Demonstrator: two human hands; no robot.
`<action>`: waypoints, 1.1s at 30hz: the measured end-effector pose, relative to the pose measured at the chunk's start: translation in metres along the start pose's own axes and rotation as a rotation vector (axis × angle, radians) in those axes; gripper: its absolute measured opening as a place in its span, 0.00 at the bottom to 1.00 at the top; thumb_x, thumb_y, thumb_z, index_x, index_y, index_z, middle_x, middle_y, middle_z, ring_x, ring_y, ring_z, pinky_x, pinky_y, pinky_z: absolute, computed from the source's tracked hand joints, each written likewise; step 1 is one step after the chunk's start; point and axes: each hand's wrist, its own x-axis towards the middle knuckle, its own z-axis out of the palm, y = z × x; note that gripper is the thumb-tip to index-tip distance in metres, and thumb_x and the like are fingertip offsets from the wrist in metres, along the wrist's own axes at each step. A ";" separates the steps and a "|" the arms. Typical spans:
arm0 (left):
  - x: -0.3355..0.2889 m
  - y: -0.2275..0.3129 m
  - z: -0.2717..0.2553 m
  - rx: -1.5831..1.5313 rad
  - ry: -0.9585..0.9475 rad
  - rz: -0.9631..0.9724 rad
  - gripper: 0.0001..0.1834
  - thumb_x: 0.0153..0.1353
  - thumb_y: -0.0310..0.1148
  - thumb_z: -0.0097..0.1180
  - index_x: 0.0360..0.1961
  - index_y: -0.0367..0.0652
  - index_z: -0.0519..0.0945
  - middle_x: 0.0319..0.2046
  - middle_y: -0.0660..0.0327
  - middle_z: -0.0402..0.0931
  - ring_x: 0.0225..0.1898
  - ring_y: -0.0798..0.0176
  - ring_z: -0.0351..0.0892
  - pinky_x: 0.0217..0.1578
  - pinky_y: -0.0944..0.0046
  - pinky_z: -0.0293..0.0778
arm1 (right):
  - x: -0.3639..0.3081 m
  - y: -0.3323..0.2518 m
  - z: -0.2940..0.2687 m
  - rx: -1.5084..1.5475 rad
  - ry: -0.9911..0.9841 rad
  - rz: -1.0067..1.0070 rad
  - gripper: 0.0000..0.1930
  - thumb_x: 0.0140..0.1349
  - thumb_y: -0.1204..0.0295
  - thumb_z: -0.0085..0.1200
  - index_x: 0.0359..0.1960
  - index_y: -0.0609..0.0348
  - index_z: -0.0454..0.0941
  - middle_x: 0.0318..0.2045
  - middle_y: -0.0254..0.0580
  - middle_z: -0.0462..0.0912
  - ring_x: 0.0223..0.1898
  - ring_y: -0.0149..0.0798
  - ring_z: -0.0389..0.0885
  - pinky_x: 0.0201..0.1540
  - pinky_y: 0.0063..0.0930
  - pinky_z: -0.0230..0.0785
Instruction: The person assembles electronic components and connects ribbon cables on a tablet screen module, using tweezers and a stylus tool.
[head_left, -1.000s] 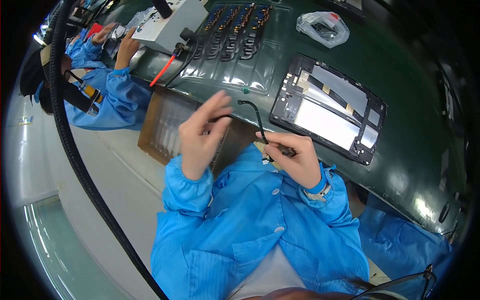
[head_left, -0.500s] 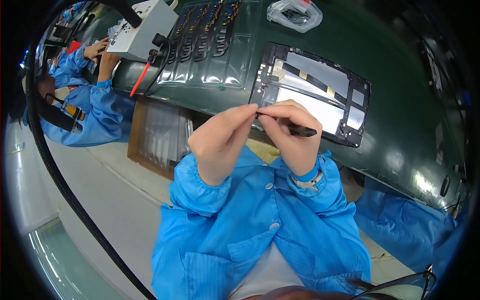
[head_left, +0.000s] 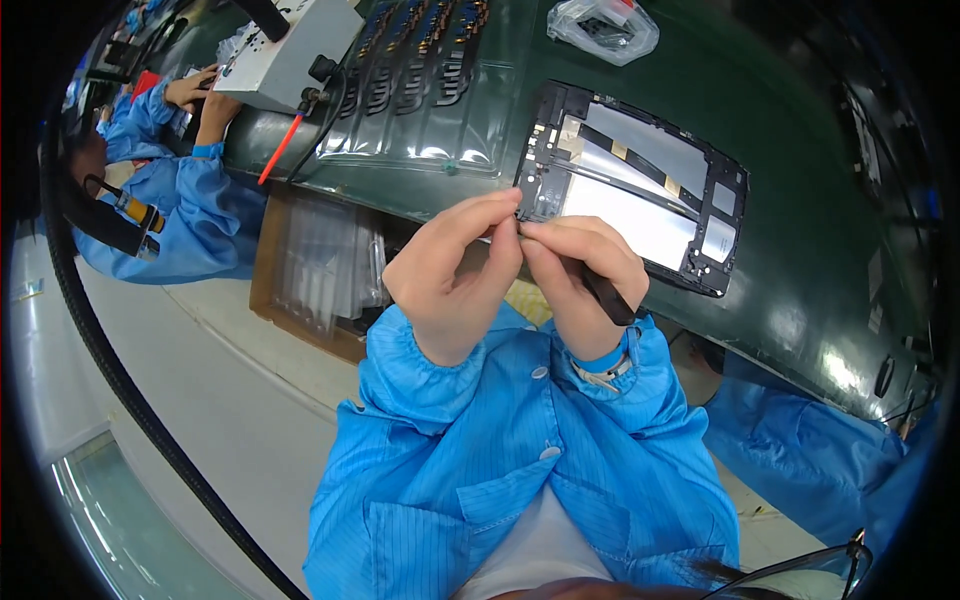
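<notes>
My left hand (head_left: 450,275) is pinched closed at the near left corner of an opened tablet (head_left: 630,185). Whatever lies between its fingertips is too small to make out. Close against it, my right hand (head_left: 588,272) grips a slim black tool that looks like tweezers (head_left: 608,298); its broad end sticks out below the palm, and the tip is hidden by the fingers. The tablet lies flat with its black frame, silver-white panels and a dark flex cable (head_left: 640,165) exposed. Both hands hover over the table's near edge.
On the left, a clear plastic tray (head_left: 440,140) holds several dark flex parts beside a white box (head_left: 290,60) with a red-tipped cable. A clear bag (head_left: 605,30) lies behind the tablet. Below the edge stands a cardboard box (head_left: 265,285). A co-worker's blue sleeve (head_left: 205,205) is at far left.
My hands have parted slightly at the fingertips, and the black tool has tilted more steeply downward. The whole view has shifted a little.
</notes>
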 end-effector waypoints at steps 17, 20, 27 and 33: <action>0.039 -0.100 -0.034 0.689 -0.402 0.501 0.07 0.46 0.23 0.59 0.29 0.41 0.79 0.31 0.61 0.79 0.32 0.60 0.79 0.33 0.67 0.75 | -0.003 -0.011 -0.062 -0.190 0.128 0.026 0.11 0.45 0.85 0.57 0.32 0.62 0.80 0.24 0.36 0.75 0.22 0.26 0.67 0.25 0.17 0.56; 0.038 -0.097 -0.040 0.767 -0.513 0.615 0.10 0.44 0.24 0.59 0.32 0.41 0.79 0.36 0.61 0.78 0.35 0.60 0.79 0.36 0.65 0.75 | -0.001 -0.011 -0.080 -0.280 0.180 -0.039 0.10 0.45 0.85 0.57 0.32 0.63 0.79 0.25 0.38 0.76 0.23 0.27 0.68 0.25 0.18 0.57; 0.063 -0.050 -0.002 0.708 -0.545 0.632 0.09 0.46 0.26 0.57 0.32 0.41 0.78 0.36 0.60 0.78 0.38 0.60 0.77 0.38 0.63 0.73 | 0.061 -0.020 -0.141 -0.870 0.163 -0.107 0.13 0.42 0.88 0.56 0.29 0.59 0.81 0.24 0.37 0.77 0.24 0.29 0.74 0.21 0.20 0.62; 0.093 -0.058 0.122 0.191 -0.805 0.422 0.26 0.49 0.24 0.56 0.51 0.39 0.68 0.42 0.53 0.75 0.43 0.50 0.75 0.43 0.60 0.71 | 0.094 0.056 -0.128 -1.159 -0.213 -0.367 0.11 0.40 0.79 0.57 0.28 0.54 0.80 0.24 0.33 0.76 0.22 0.38 0.76 0.24 0.26 0.70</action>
